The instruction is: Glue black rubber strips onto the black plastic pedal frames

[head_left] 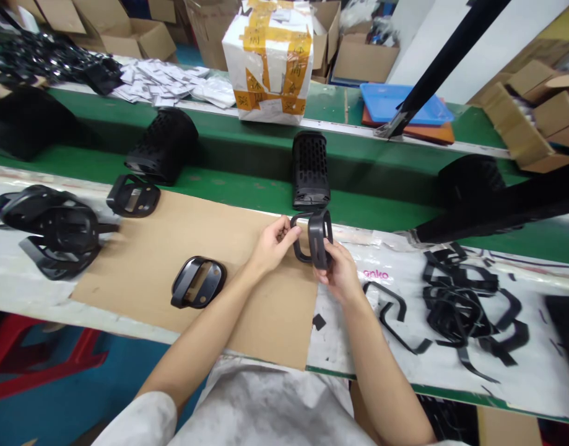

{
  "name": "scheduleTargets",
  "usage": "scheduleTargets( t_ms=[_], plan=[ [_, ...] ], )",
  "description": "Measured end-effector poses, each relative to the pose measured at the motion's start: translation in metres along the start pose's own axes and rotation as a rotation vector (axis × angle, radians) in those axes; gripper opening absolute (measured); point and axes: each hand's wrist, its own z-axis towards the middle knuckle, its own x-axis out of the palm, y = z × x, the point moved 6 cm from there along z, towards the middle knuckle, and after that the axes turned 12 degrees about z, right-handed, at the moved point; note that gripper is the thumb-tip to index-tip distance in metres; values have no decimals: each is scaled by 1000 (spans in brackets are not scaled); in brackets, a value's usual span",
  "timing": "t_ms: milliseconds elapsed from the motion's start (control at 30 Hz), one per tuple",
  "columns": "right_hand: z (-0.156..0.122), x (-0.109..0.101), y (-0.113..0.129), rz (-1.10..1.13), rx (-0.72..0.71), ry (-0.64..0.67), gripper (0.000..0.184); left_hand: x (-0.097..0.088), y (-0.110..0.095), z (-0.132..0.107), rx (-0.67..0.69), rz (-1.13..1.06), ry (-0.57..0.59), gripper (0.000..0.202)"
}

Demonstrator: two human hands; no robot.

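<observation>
Above the far right corner of the brown cardboard sheet (247, 334), my right hand (338, 269) grips a black plastic bracket with a raised handle (317, 241). The fingers of my left hand (275, 244) are pinched at the left side of a thin black frame-shaped strip (303, 255), which meets the bracket. Whether the strip is a separate piece or part of it, I cannot tell. Two similar brackets rest on the cardboard, a nearer bracket (205, 290) and a farther bracket (142, 201). A perforated black housing (311, 164) stands just beyond my hands.
Bent black strips (460, 303) lie heaped on the right. More black brackets (56, 226) are piled at left. Another dark housing (163, 145) sits on the green conveyor (247, 186). A taped white box (270, 62) and a blue tray (400, 102) occupy the back ledge. Dark posts (444, 65) cross at right.
</observation>
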Motion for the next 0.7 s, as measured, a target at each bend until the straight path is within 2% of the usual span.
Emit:
scheduleTargets(
  t_ms=[67, 133, 233, 300, 400, 567, 700],
  plan=[
    [1, -3, -2, -42, 3, -14, 41, -2, 1, 1, 19, 47, -18, 46],
    [3, -4, -1, -141, -57, -15, 40, -5, 2, 3, 31, 104, -26, 41],
    [0, 0, 10, -310, -333, -2, 36, -8, 3, 4, 32, 230, -7, 38],
    [-5, 4, 16, -379, -497, 20, 45, -8, 4, 4, 24, 350, 16, 39],
    [-8, 6, 16, -485, -575, 60, 55, -4, 3, 2, 21, 506, 40, 40],
    [-12, 1, 25, -633, -711, -1, 30, 8, -3, -3, 68, 562, 99, 40],
    [-19, 6, 35, -657, -824, -54, 17, 15, -3, -5, 110, 535, 224, 38]
  ],
)
